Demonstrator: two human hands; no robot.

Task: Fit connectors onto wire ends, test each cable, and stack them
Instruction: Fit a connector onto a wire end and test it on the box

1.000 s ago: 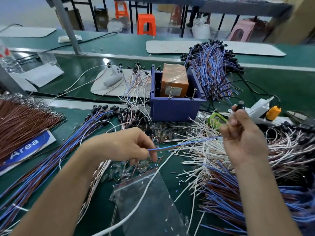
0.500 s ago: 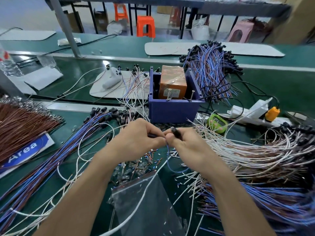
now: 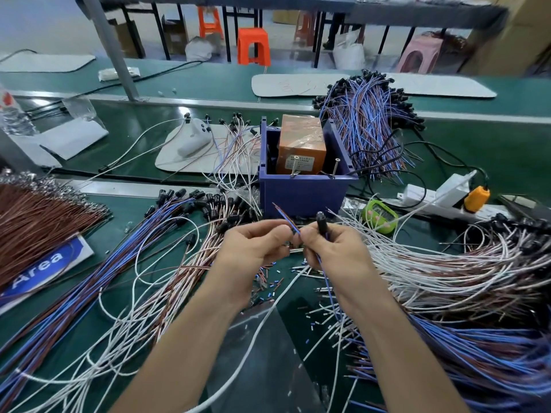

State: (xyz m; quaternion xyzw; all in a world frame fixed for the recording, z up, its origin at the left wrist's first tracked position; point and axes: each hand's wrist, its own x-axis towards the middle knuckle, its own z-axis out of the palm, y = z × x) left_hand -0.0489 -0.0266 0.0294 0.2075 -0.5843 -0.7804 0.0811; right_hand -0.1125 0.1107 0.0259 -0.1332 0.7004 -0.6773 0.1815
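Blue and brown, the wire (image 3: 283,216) pokes up just in front of the purple bin (image 3: 301,193), where we pinch it in our left hand (image 3: 253,248). Our right hand (image 3: 331,251), touching the left, grips the black connector (image 3: 322,222).

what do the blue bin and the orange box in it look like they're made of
Blue bin: likely moulded plastic, matte, with even colour and a thick rim. Orange box: probably cardboard wrapped in clear film or tape, judging by its glossy, wrinkled glare.
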